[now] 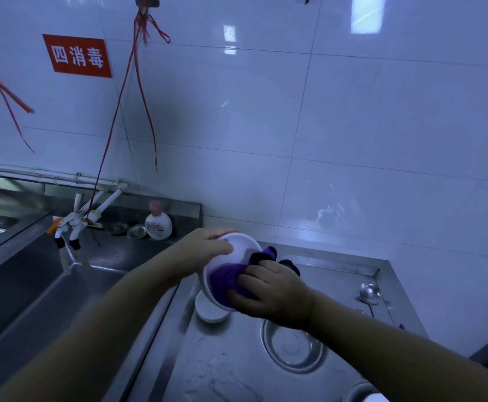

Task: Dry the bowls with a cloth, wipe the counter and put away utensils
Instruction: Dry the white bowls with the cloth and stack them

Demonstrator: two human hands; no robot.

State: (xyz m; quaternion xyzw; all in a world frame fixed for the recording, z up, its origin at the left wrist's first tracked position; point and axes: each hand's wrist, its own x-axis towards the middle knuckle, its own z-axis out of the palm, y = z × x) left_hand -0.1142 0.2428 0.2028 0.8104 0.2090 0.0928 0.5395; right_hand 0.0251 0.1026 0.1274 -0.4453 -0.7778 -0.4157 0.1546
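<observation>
Presently, left hand grips the tilted white bowl by its rim above the table; right hand clutches the purple cloth inside it.

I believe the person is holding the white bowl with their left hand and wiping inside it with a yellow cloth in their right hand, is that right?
Not quite: the cloth is purple, not yellow, as the head view shows. The rest stands: the left hand holds the white bowl by its rim, and the right hand presses the cloth inside it.
</observation>
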